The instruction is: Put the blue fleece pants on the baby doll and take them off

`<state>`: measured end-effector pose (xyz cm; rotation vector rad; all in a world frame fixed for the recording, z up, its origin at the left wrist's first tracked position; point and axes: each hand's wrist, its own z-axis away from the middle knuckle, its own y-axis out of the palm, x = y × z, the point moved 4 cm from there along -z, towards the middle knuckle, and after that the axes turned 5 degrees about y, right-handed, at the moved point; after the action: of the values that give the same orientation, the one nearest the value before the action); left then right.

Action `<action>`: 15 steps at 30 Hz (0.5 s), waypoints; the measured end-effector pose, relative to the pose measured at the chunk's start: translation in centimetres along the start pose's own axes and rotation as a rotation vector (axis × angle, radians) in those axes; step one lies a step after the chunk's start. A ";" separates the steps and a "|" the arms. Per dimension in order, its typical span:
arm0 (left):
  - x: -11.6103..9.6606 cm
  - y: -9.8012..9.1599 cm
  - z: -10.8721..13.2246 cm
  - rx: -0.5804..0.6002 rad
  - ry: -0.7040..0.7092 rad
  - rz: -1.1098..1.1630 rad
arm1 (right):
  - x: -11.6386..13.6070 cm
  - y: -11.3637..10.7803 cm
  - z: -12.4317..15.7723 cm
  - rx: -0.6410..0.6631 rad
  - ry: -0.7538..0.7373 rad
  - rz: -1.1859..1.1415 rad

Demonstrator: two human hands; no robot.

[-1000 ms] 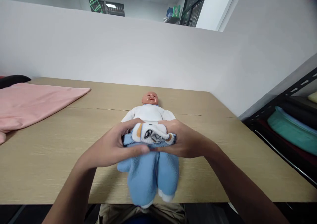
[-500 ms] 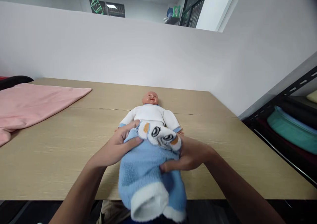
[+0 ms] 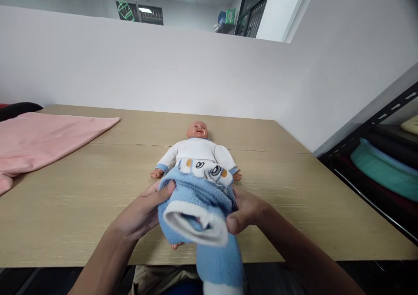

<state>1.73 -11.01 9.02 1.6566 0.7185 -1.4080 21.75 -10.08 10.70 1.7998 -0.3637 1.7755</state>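
Note:
A baby doll (image 3: 197,151) in a white top lies on its back on the wooden table (image 3: 81,190), head away from me. Fleecy blue trousers (image 3: 199,199) with a white lining and cartoon eyes on the bib cover its lower body. My left hand (image 3: 143,212) grips the left side of the rolled-down trousers, thumb on top. My right hand (image 3: 244,210) pinches the right side of the white-lined edge. One bare doll foot (image 3: 176,245) pokes out below the fabric. A blue trouser leg (image 3: 218,264) hangs over the table's front edge.
A pink cloth (image 3: 42,134) lies at the table's far left beside a dark object (image 3: 16,109). A white wall runs behind the table. A black metal shelf (image 3: 385,155) at the right holds a teal item (image 3: 382,171) and folded things.
Both hands have moved toward me, pulling the bunched trousers down the doll's body and turning them inside out. The bib now lies flat on the doll's belly and a bare foot shows.

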 end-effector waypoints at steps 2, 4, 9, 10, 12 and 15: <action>-0.1 -0.1 0.5 0.000 -0.076 0.053 | 0.3 0.0 -0.1 -0.035 -0.045 -0.044; -0.6 -0.2 0.8 0.019 -0.033 -0.001 | 0.3 -0.2 -0.2 -0.127 -0.020 -0.009; -1.4 1.0 0.7 0.088 0.048 -0.150 | 0.3 0.2 0.1 -0.462 0.089 0.352; -1.3 1.0 0.7 0.031 0.029 -0.203 | 0.5 0.6 0.2 -0.504 0.091 0.444; -0.9 0.9 1.0 -0.128 0.001 -0.318 | 1.0 1.7 0.3 -0.558 0.065 0.607; 0.2 0.7 2.6 -0.296 -0.001 -0.475 | 1.6 3.6 0.4 -0.545 0.019 0.804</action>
<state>1.05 -13.66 8.86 1.3022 1.3151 -1.5285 20.16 -12.89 13.02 1.3075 -1.5646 1.8979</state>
